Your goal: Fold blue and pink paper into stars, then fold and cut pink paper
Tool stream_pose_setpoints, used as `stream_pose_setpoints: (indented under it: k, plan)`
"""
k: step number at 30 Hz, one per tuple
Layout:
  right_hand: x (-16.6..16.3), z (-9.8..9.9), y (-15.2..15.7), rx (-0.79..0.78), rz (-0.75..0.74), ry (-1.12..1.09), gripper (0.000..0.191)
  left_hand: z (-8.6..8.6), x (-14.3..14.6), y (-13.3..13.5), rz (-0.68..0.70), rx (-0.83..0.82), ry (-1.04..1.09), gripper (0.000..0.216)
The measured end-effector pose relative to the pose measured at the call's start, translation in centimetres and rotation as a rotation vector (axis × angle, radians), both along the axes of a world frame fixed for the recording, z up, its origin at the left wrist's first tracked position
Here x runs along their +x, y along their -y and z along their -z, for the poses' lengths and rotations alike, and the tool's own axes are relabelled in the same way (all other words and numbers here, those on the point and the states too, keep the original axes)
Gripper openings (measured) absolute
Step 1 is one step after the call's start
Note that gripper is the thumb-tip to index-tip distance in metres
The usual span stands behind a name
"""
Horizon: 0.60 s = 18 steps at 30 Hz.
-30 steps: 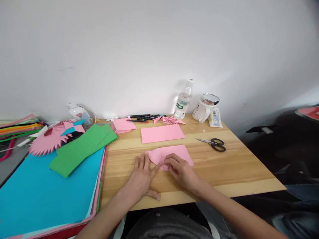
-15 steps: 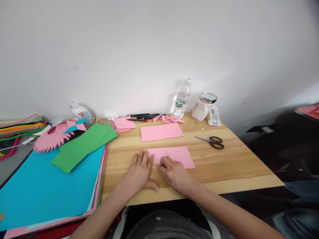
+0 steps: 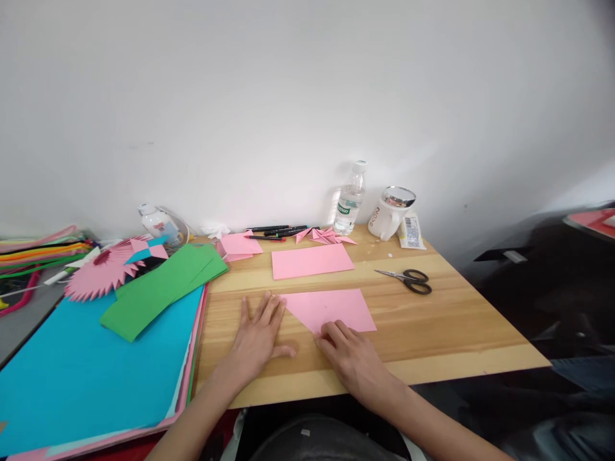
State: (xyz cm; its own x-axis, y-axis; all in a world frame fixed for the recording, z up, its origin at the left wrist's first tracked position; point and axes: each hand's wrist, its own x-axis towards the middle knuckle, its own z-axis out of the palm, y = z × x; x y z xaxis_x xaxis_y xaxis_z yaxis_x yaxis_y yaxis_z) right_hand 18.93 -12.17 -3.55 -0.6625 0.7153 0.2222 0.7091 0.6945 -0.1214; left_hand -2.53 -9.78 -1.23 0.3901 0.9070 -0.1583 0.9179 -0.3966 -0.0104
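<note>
A pink paper lies on the wooden table in front of me, its left side slanting where a corner is folded over. My left hand rests open and spread, with its fingertips at the paper's upper left tip. At the lower end of the slanted edge, my right hand has its fingers curled and closed on the pink paper. Just beyond lies a second pink paper, a plain rectangle. Scissors with black handles lie to the right.
Green paper strips lie on a stack of blue sheets at left, beside a pleated pink ring. Along the wall stand a water bottle and a white mug. Pens and folded pink pieces lie there too.
My right hand has slid down and right along the paper's left side, which now shows a diagonal edge. My left hand has moved slightly left, its fingers spread wider.
</note>
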Motion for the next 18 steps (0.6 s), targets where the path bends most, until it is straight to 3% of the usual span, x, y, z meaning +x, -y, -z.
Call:
stream_pose_setpoints:
  k: [13,18]
  plan:
    - [-0.2,0.6,-0.4,0.066,-0.002,-0.028,0.014,1.3,2.0,-0.2,-0.086,0.224,0.106,0.062]
    - [0.1,0.8,-0.3,0.054,0.025,-0.074,0.014,0.8,3.5,-0.6,-0.234,0.273,0.156,0.048]
